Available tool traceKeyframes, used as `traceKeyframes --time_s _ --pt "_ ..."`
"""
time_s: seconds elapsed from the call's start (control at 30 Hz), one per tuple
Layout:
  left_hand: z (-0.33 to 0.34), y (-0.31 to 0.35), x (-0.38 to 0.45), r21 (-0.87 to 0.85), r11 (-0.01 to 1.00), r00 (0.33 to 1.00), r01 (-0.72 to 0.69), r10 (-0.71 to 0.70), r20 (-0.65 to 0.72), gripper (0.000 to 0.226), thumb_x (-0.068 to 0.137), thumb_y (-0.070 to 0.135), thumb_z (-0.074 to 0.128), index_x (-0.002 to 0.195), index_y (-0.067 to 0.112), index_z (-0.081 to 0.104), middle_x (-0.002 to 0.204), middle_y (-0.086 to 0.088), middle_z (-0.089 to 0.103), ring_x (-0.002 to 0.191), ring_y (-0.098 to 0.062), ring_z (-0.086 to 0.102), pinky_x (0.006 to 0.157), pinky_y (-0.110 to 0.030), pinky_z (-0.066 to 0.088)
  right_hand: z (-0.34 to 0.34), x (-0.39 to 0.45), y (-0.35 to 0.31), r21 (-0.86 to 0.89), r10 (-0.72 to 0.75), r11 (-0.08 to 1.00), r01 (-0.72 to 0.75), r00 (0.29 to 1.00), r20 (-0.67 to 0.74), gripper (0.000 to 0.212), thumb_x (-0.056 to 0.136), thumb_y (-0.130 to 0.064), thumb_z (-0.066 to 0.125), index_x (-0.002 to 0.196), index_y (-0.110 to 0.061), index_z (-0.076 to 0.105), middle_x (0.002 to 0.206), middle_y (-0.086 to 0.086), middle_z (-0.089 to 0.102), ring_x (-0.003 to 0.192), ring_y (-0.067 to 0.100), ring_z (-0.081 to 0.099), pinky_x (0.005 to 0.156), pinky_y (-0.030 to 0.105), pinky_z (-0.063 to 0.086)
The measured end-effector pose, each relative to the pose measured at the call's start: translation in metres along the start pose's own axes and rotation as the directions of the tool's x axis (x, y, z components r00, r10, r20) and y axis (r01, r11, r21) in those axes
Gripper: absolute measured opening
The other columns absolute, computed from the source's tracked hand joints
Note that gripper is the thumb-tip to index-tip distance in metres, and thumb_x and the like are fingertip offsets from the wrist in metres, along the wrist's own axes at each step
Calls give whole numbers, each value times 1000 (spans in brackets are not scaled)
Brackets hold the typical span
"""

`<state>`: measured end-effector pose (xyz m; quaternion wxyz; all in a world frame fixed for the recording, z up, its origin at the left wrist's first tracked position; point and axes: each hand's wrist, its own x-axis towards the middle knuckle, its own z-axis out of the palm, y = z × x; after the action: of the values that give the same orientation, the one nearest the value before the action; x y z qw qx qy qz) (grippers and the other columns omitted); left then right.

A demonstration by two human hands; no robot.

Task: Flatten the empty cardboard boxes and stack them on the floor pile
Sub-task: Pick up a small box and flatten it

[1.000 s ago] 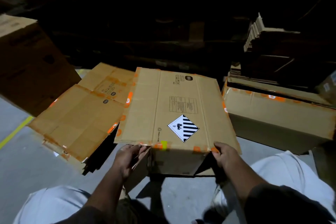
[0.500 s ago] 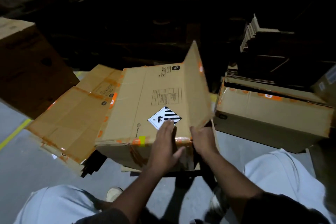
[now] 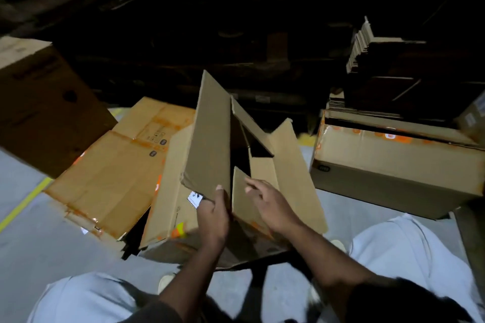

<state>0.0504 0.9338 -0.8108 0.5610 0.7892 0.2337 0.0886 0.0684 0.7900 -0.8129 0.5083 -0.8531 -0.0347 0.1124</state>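
A brown cardboard box (image 3: 170, 186) with orange tape stands on the floor right in front of me, its top flaps standing up and apart. My left hand (image 3: 214, 214) grips the near corner of the tall left flap (image 3: 210, 139), which stands almost upright. My right hand (image 3: 273, 204) hovers with fingers spread over the small near flap (image 3: 242, 196), touching or just above it. The right flap (image 3: 291, 170) leans outward. The inside of the box is dark. Flattened boxes (image 3: 112, 173) lie in a pile on the floor to the left, touching the box.
A closed taped box (image 3: 393, 168) sits on the floor at right, with stacks of folded cardboard (image 3: 380, 60) behind it. A large dark box (image 3: 44, 105) stands at far left. A yellow line (image 3: 23, 204) marks the grey floor. My knees frame the bottom.
The box top was closed a second ago. The flaps have since swung up and apart. My left hand shifted from the front edge to the left flap; my right hand moved onto the inner flap.
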Motion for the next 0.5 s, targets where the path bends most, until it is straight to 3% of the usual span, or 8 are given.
traceKeyframes --time_s 0.07,0.13,0.2,0.27,0.33,0.43,0.5 --pt "-8 -13 1 -34 999 998 41 -42 -39 57 100 46 54 90 -9 66 80 -15 70 79 -30 64 74 -39 49 -8 8 15 -97 95 991 -95 995 3 48 103 -40 48 149 -25 44 152 -4 43 139 16 42 113 34 37" --pt "-15 -24 -4 -75 994 996 74 -78 -54 65 93 58 53 105 -4 69 100 -19 74 91 -32 68 85 -42 54 -8 13 23 -199 116 975 -100 991 71 57 100 -26 54 154 -22 35 158 -3 34 145 16 31 117 30 28" --pt "-16 -29 -10 -113 990 994 90 -96 -46 56 96 54 56 100 0 71 96 -14 75 85 -26 66 84 -42 54 -1 16 22 -240 127 967 -90 981 146 71 95 -9 55 158 -22 25 164 -4 22 151 14 16 118 27 18" --pt "-14 -31 -13 -116 991 997 69 -72 -23 46 97 50 55 79 9 66 70 0 66 69 -18 55 67 -36 48 6 19 15 -263 123 963 -61 966 228 82 89 2 52 160 -21 17 166 -6 11 153 12 3 116 23 12" --pt "-15 -34 -15 -123 991 999 53 -53 0 41 98 48 53 83 12 66 72 11 64 72 -16 56 68 -33 46 13 23 13 -246 152 966 -82 947 283 90 86 2 55 161 -23 10 167 -6 4 153 12 -1 116 24 14" --pt "-17 -38 -6 -189 978 994 88 -98 -41 40 102 43 53 122 10 66 114 -1 72 107 -22 65 100 -41 51 20 27 19 -224 190 967 -122 930 315 101 82 -11 71 160 -31 10 167 -5 1 154 15 3 116 29 26" --pt "-14 -37 -1 -250 957 984 147 -166 -58 42 102 42 52 120 7 67 111 -6 72 105 -25 65 99 -39 50 21 30 19 -272 132 961 -49 946 296 101 78 -16 77 158 -29 18 165 -5 11 152 16 9 118 30 25"
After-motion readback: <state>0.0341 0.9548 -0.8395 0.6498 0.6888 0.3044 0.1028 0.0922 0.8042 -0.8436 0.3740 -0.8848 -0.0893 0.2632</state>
